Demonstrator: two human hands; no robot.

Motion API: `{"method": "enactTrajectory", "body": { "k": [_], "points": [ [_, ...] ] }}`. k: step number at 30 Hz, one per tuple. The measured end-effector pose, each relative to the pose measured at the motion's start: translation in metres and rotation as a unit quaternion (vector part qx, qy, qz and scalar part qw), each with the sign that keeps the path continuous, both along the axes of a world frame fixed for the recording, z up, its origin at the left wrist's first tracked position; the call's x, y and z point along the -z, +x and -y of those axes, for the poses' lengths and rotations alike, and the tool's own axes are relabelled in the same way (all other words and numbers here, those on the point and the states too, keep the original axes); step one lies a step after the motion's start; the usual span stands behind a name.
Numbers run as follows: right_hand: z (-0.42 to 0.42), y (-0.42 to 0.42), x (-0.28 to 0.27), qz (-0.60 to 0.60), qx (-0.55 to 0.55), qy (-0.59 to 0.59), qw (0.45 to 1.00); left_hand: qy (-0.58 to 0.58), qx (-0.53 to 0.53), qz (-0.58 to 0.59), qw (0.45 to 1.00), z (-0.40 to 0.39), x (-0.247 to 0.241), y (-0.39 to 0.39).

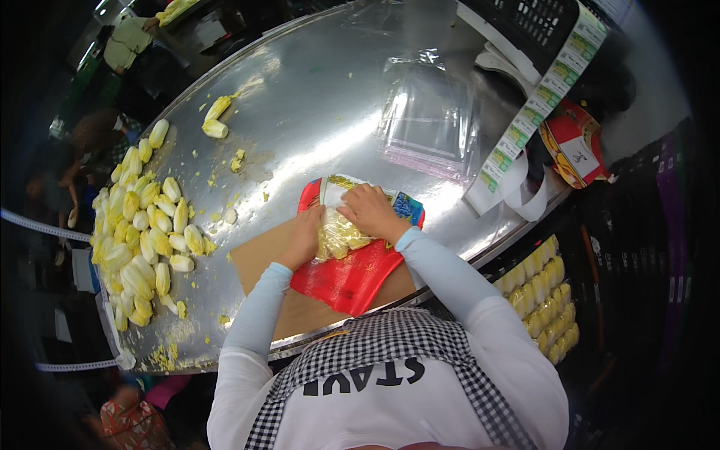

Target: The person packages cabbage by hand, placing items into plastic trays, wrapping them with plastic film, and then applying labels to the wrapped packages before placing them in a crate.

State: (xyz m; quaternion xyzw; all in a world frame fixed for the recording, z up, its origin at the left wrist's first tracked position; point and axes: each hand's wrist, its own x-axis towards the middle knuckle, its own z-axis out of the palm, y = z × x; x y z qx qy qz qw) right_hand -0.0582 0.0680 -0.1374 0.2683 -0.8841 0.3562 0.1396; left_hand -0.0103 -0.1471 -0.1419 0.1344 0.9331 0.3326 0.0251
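Observation:
A clear plastic bag [340, 239] of small pale-yellow cabbage hearts lies between my hands. My left hand [305, 233] grips its left side, the thumb near the bag's upper edge. Across the bag's top right lies my right hand [371, 209], its fingers bent onto the film and covering part of it. Beneath the bag spreads a red printed plastic sack [349, 287] with blue and yellow patterns. A brown cardboard sheet [261, 253] lies under the sack on the metal table [315, 112].
Trimmed cabbage hearts [140, 236] are heaped at the left, with leaf scraps around. Flat clear bags [427, 118] are stacked beyond my hands. A label strip [540, 101] hangs at the right. Packed cabbage [543, 304] stands below the right edge. Other people [126, 45] are at left.

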Motion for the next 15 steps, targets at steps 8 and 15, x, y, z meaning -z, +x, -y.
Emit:
{"method": "enactTrajectory", "body": {
  "k": [8, 15],
  "points": [
    [0.005, -0.012, 0.051, 0.153, 0.007, -0.013, 0.988, 0.268, -0.071, 0.135, 0.951, 0.012, 0.01, 0.031],
    [0.004, -0.015, 0.063, 0.169, 0.016, -0.033, 0.985, -0.182, 0.065, -0.16, 0.968, -0.074, -0.037, 0.075]
  ]
}}
